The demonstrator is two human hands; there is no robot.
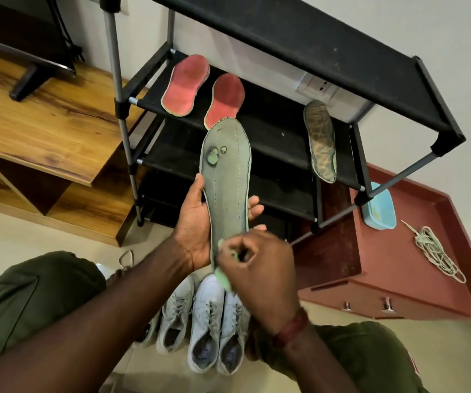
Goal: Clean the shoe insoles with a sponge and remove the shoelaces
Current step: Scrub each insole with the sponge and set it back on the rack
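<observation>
My left hand (193, 222) holds a long grey-green insole (227, 177) upright by its lower half, thumb on one edge and fingertips showing past the other. My right hand (260, 268) grips a small green sponge (224, 279) and presses it on the insole's heel end. Two red insoles (186, 86) (226, 99) and a dark patterned insole (320, 141) lie on a shelf of the black shoe rack (271, 129). White laced shoes (203, 321) stand on the floor below my hands. A bundle of pale shoelaces (435, 252) lies on the red cabinet (393, 268).
A light blue basin (379, 208) sits on the red cabinet beside the rack. A wooden TV unit (36, 123) with a screen stand is at the left. My knees in dark green trousers flank the shoes.
</observation>
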